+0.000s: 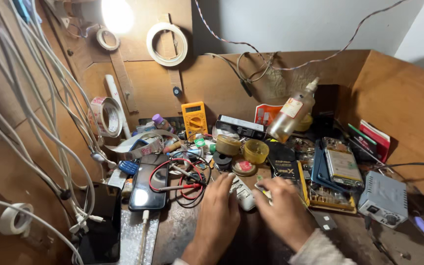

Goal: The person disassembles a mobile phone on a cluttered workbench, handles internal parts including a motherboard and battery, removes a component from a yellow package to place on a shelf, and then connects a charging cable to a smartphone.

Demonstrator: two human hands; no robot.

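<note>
My left hand [217,213] and my right hand [283,211] rest side by side on the cluttered wooden bench [182,230]. Both touch a small white and grey device [243,192] that lies between them. The left fingertips cover its left end. The right fingers curl over its right end. How firmly either hand grips it is hidden. A black phone [148,182] on a white charging cable lies just left of my left hand. Red and black probe leads [185,180] are coiled beside it.
An orange multimeter [194,119] leans on the back wall. A clear spray bottle [290,114], tape rolls [244,147], opened phones [342,167], a grey box [384,198] and white cables [50,122] crowd the bench. A bare bulb [118,13] glares above.
</note>
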